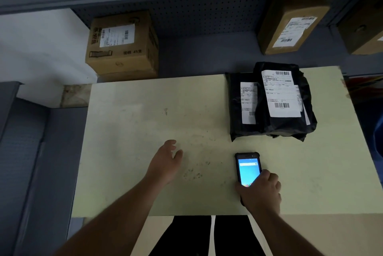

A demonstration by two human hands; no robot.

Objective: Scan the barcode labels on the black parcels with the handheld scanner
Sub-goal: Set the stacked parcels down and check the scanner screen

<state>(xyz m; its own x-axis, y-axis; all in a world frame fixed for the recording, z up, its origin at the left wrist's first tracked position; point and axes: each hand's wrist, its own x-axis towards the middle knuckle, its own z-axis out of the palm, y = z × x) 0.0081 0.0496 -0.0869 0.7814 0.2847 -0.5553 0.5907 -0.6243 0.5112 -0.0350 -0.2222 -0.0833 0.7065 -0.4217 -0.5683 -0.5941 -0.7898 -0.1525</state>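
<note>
Two black parcels lie at the table's far right. The upper parcel (288, 125) leans over the lower parcel (236, 110). Each carries a white label with barcodes; the upper label (279, 94) is fully visible, the lower label (247, 102) is partly covered. The handheld scanner (247, 168), black with a lit blue screen, lies flat in front of the parcels. My right hand (262, 191) is closed around its lower end. My left hand (165, 162) hovers over the table's middle, fingers apart, holding nothing.
The pale green table (134, 131) has its front edge close to my legs. Behind it, a grey shelf holds a cardboard box (122, 46) at left and brown boxes (294, 21) at right. A grey cabinet (31, 152) stands left.
</note>
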